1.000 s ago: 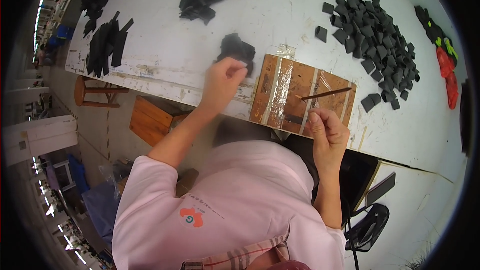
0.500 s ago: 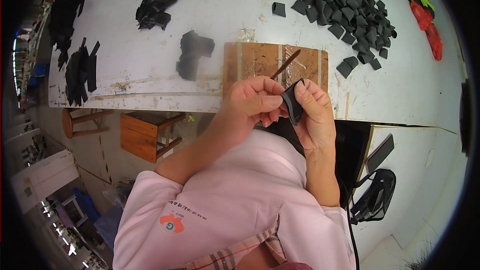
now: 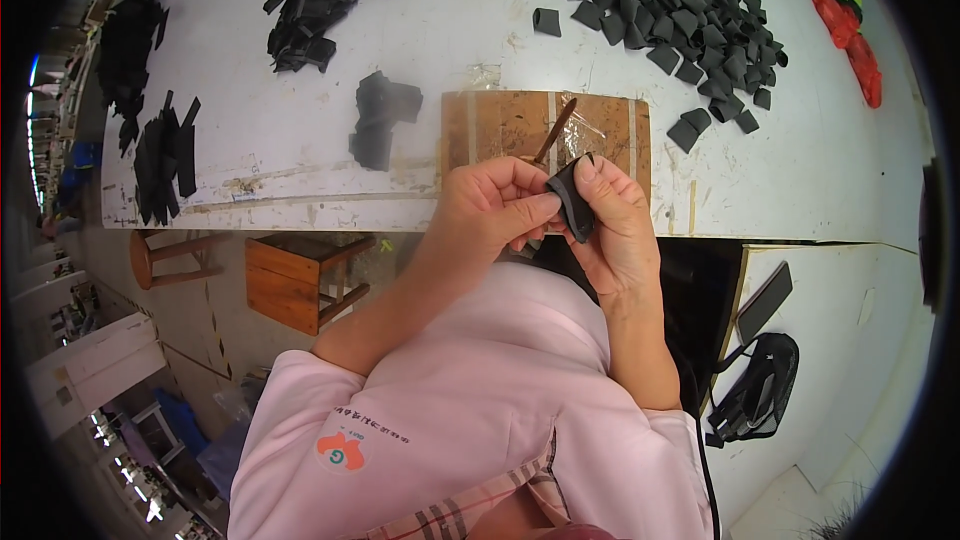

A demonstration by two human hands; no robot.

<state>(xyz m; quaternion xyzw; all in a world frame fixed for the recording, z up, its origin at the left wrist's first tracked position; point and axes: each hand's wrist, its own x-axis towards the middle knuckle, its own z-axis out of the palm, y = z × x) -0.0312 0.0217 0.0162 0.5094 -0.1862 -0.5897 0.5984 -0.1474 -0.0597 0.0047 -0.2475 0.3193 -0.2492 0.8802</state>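
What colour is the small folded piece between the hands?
The small folded piece is dark grey; best in head view.

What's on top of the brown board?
Board: pale strips and clear film. A brown stick shows over it; can't tell if it rests there. Left hand, right hand and black piece cover the lower middle; what's there is hidden.
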